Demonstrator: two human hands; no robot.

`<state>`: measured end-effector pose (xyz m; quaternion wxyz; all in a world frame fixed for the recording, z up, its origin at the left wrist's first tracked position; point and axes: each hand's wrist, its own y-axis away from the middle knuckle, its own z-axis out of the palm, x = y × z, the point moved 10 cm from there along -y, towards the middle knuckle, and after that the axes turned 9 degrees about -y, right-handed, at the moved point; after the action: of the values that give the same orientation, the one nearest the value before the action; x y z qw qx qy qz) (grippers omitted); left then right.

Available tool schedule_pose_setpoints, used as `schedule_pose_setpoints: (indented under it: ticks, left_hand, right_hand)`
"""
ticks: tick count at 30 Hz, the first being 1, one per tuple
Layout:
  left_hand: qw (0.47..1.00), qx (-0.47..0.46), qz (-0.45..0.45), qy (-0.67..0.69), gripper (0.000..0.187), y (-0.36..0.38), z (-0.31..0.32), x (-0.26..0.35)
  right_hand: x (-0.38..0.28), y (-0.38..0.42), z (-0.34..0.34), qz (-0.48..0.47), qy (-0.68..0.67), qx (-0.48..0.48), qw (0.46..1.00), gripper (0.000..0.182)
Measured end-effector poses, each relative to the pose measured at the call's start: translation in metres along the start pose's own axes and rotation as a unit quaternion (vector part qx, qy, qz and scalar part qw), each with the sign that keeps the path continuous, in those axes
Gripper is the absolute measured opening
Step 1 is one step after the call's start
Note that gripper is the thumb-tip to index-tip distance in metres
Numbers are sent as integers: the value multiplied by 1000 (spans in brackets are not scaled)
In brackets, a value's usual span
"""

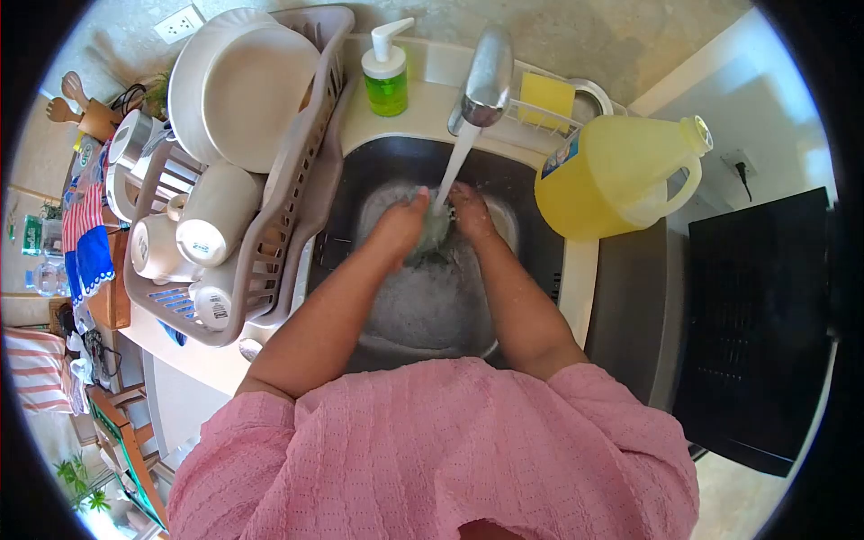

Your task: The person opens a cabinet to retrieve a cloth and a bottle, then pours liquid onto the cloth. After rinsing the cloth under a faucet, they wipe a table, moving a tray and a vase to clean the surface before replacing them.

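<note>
Water runs from the chrome faucet (487, 85) into the dark sink (360, 171). Under the stream, a greenish, see-through item (436, 230) sits between my two hands; splashing blurs its shape. My left hand (401, 227) is closed against its left side, thumb pointing up. On the other side my right hand (470, 211) touches it with bent fingers, close to the falling water. Both forearms reach down over the front edge of the sink.
Left of the sink stands a dish rack (288, 171) with bowls and mugs. A green soap bottle (386, 85) is behind the sink, a yellow sponge (546, 97) beside the faucet. At the right stands a large jug of yellow liquid (594, 184).
</note>
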<state>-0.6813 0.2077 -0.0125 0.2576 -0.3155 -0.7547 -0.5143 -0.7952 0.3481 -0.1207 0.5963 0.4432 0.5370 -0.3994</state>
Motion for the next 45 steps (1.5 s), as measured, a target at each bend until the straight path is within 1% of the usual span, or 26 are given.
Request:
schedule_pose_setpoints:
  ticks: [2, 4, 10, 13, 15, 16, 18, 19, 21, 22, 23, 25, 28, 29, 31, 33, 34, 35, 36, 37, 38, 40, 41, 42, 43, 45]
  left_hand:
    - [998, -37, 37, -46, 54, 16, -6, 27]
    - [990, -74, 73, -93, 51, 14, -3, 35]
    - [978, -49, 201, 20, 37, 8, -15, 61]
    - [972, -51, 178, 146, 33, 6, -27, 58]
    - [915, -80, 96, 383, 34, -4, -25, 40]
    - [915, -77, 96, 385, 34, -9, -23, 34]
    - [813, -176, -98, 546, 38, -12, 25, -3]
    - [812, -174, -96, 548, 38, -13, 36, -8]
    - [925, -132, -92, 345, 49, -17, 51, -31]
    - [924, -131, -91, 347, 49, -27, 55, -41]
    - [914, -146, -100, 366, 49, -38, 64, -55]
    - [890, -175, -117, 404, 48, -59, 84, -82]
    - [864, -199, -125, 446, 48, -57, 88, -81]
    - [904, -191, -125, 362, 46, -32, 81, -64]
    - [936, -187, -124, 273, 46, 1, 73, -33]
    - [987, -86, -133, 13, 47, 13, 48, -31]
    - [987, -87, -132, 13, 47, 3, 51, -40]
    - [995, -39, 30, -82, 48, -20, 44, -29]
    - [966, 10, 190, -174, 48, -24, 39, -9]
    - [966, 10, 189, -174, 48, -27, 34, -7]
    - [954, 31, 214, -208, 47, -24, 25, 6]
    - [940, 51, 240, -237, 47, -12, 11, 28]
    - [942, 40, 220, -251, 43, -1, 5, 38]
    - [943, 28, 202, -265, 38, 4, 1, 43]
    - [943, 26, 202, -264, 38, 5, -1, 46]
    - [943, 78, 240, -216, 39, 8, -17, 59]
  right_hand:
    - [-77, 23, 18, 28, -85, -19, 996, 53]
    - [-92, 40, 34, 31, -70, -52, 996, 59]
    - [-54, 62, 53, 89, -85, -165, 979, 76]
    - [-10, 68, 45, 200, -11, -192, 961, 85]
    - [7, 60, 26, 197, -209, -85, 954, 83]
    - [-3, 59, 32, 198, -207, -88, 954, 83]
    - [-88, 55, 62, 51, -512, -157, 843, 69]
    - [-97, 57, 74, 52, -511, -160, 843, 69]
    - [-114, 68, 71, -55, -231, -34, 971, 64]
    - [-149, 85, 74, -179, -61, 17, 982, 48]
    - [-145, 90, 82, -179, -60, 15, 982, 48]
    - [-154, 107, 78, -284, -10, 79, 956, 23]
    - [-144, 99, 55, -246, 54, 152, 956, 23]
    - [-139, 91, 45, -248, 54, 149, 956, 23]
    - [-67, 53, 9, 33, 48, 175, 983, 20]
    - [-53, 42, 7, 31, 52, 140, 988, 20]
    - [-46, 35, 9, 26, 57, 101, 993, 22]
    - [-32, 32, 1, 26, 57, 104, 993, 22]
    - [-25, 29, -4, -12, 222, 94, 970, 27]
    - [-24, 28, -1, -51, 381, 78, 920, 34]
    - [-36, 26, 0, -50, 381, 77, 920, 34]
    - [-71, 22, 11, -76, 152, -4, 985, 47]
    - [-94, 31, 17, -75, 155, -4, 985, 47]
    - [-104, 41, 28, -2, 83, -20, 996, 43]
    - [-100, 49, 36, 71, 8, -35, 997, 40]
    - [-66, 46, 36, 44, -46, -75, 995, 37]
